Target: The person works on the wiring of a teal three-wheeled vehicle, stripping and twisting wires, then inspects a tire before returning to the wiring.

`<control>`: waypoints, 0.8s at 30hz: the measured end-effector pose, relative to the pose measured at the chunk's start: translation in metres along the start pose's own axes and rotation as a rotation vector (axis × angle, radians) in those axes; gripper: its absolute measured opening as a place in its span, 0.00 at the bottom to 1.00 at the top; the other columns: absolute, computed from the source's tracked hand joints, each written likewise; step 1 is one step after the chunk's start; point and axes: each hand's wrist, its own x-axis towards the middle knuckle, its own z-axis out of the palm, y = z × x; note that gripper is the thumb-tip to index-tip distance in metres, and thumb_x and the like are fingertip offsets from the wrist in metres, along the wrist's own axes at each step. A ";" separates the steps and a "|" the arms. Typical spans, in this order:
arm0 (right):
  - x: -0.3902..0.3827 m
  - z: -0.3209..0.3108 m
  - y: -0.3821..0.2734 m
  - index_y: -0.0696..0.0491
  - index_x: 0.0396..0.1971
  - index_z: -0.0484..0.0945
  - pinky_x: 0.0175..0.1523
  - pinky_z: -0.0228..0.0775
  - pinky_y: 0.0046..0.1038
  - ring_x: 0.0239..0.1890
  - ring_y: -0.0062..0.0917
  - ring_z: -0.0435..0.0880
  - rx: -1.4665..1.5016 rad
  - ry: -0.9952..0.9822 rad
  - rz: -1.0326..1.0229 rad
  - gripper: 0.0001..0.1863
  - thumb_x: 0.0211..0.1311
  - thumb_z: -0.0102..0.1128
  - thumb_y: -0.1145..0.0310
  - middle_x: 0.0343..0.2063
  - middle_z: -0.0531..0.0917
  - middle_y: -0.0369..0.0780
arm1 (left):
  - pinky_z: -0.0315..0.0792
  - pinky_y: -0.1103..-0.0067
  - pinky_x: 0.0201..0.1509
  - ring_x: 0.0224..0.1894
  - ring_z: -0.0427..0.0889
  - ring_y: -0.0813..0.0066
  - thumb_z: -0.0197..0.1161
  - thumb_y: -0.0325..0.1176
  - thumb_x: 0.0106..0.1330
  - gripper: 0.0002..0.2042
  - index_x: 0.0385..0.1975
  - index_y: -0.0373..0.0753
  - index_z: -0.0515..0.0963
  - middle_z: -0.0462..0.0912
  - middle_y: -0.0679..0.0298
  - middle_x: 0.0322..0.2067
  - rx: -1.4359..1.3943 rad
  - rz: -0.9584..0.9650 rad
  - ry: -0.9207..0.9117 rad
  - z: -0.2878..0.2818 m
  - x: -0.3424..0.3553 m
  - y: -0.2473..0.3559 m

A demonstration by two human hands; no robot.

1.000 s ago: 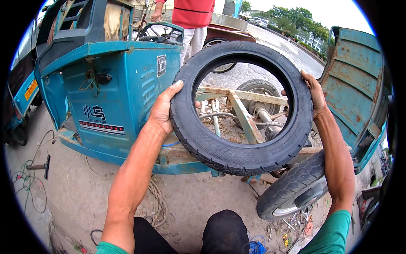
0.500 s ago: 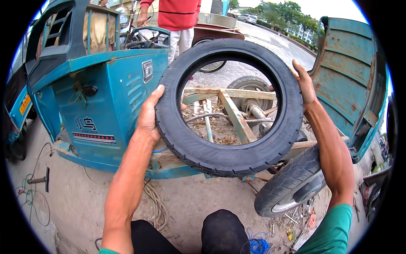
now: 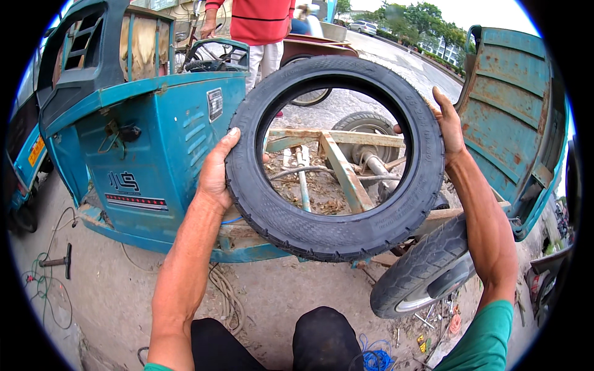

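A bare black rubber tire [image 3: 334, 236] is held up in front of me, its face toward me and no rim inside it. My left hand [image 3: 218, 170] grips its left side, thumb on the near face and fingertips showing through the opening. On the other side my right hand [image 3: 450, 127] clasps the tire's upper right edge, with a fingertip just visible inside the hole. Behind the tire lies the rusty teal frame [image 3: 346, 173] of a three-wheeler, partly seen through the opening.
Left stands a teal vehicle cab [image 3: 179, 123]; right, a raised rusty panel [image 3: 510, 105]. A mounted wheel [image 3: 424, 272] sits below my right forearm. Coiled hose [image 3: 226, 300], blue cord [image 3: 375, 358] and a hammer-like tool [image 3: 60, 262] lie on the ground. A person in red [image 3: 263, 21] stands beyond.
The tire stays held in both hands and has barely shifted. My right thumb sits slightly farther right. Someone in blue and white now shows behind the person in red.
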 end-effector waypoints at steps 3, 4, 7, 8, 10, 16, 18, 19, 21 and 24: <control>0.000 -0.004 0.001 0.61 0.56 0.72 0.25 0.86 0.24 0.28 0.31 0.89 0.010 -0.009 -0.036 0.36 0.70 0.40 0.41 0.34 0.86 0.49 | 0.87 0.73 0.28 0.32 0.88 0.66 0.56 0.45 0.71 0.21 0.49 0.31 0.76 0.84 0.51 0.36 0.027 0.010 0.028 -0.002 -0.001 -0.001; 0.001 -0.005 0.002 0.60 0.57 0.72 0.25 0.86 0.24 0.29 0.31 0.89 -0.001 -0.022 -0.055 0.35 0.70 0.41 0.41 0.35 0.86 0.49 | 0.87 0.73 0.29 0.32 0.88 0.66 0.57 0.45 0.71 0.21 0.50 0.31 0.75 0.85 0.51 0.36 0.061 0.025 0.040 -0.005 0.002 -0.002; 0.004 -0.021 -0.004 0.61 0.58 0.70 0.27 0.87 0.24 0.32 0.32 0.89 -0.033 -0.171 -0.024 0.33 0.72 0.40 0.45 0.33 0.85 0.51 | 0.86 0.74 0.31 0.33 0.88 0.66 0.58 0.43 0.71 0.20 0.53 0.32 0.73 0.84 0.52 0.36 0.097 0.077 0.008 -0.007 0.000 -0.002; 0.005 -0.020 -0.007 0.61 0.58 0.70 0.28 0.87 0.24 0.32 0.33 0.89 -0.056 -0.233 -0.011 0.32 0.72 0.41 0.46 0.33 0.85 0.52 | 0.86 0.75 0.32 0.34 0.88 0.67 0.58 0.42 0.71 0.21 0.54 0.32 0.72 0.84 0.52 0.36 0.102 0.097 -0.014 -0.006 0.000 0.000; -0.001 -0.013 -0.007 0.62 0.59 0.68 0.28 0.87 0.24 0.33 0.34 0.89 -0.023 -0.142 -0.086 0.31 0.72 0.42 0.49 0.34 0.85 0.54 | 0.86 0.75 0.32 0.35 0.88 0.67 0.59 0.41 0.70 0.22 0.56 0.33 0.69 0.84 0.52 0.37 0.090 0.159 -0.035 -0.003 -0.003 0.003; -0.011 -0.004 -0.018 0.60 0.66 0.60 0.32 0.88 0.25 0.37 0.36 0.89 -0.008 -0.180 -0.193 0.33 0.68 0.48 0.54 0.39 0.83 0.52 | 0.85 0.76 0.37 0.39 0.86 0.70 0.61 0.39 0.68 0.26 0.61 0.32 0.62 0.80 0.55 0.42 0.150 0.282 -0.081 0.011 -0.025 0.020; -0.018 0.008 -0.019 0.59 0.67 0.58 0.34 0.88 0.26 0.37 0.35 0.89 -0.048 -0.162 -0.293 0.34 0.67 0.48 0.54 0.40 0.83 0.51 | 0.85 0.76 0.39 0.39 0.85 0.72 0.61 0.38 0.67 0.27 0.61 0.31 0.61 0.80 0.56 0.43 0.187 0.311 -0.088 0.017 -0.035 0.029; -0.021 0.010 -0.022 0.57 0.69 0.57 0.36 0.88 0.25 0.38 0.34 0.88 -0.027 -0.183 -0.277 0.36 0.65 0.49 0.54 0.41 0.82 0.49 | 0.85 0.76 0.39 0.39 0.85 0.72 0.61 0.37 0.67 0.27 0.61 0.31 0.61 0.80 0.56 0.43 0.194 0.336 -0.083 0.019 -0.039 0.031; -0.024 0.010 -0.025 0.57 0.69 0.56 0.37 0.87 0.25 0.38 0.34 0.88 -0.039 -0.173 -0.305 0.37 0.65 0.49 0.54 0.42 0.82 0.49 | 0.85 0.76 0.39 0.39 0.85 0.70 0.61 0.36 0.66 0.28 0.61 0.31 0.60 0.79 0.54 0.43 0.214 0.381 -0.061 0.029 -0.048 0.033; -0.033 0.009 -0.039 0.57 0.68 0.57 0.37 0.87 0.25 0.39 0.33 0.88 -0.055 -0.170 -0.358 0.39 0.62 0.50 0.52 0.43 0.81 0.48 | 0.85 0.75 0.41 0.41 0.85 0.67 0.62 0.37 0.65 0.30 0.62 0.30 0.59 0.77 0.51 0.46 0.199 0.438 -0.104 0.046 -0.061 0.037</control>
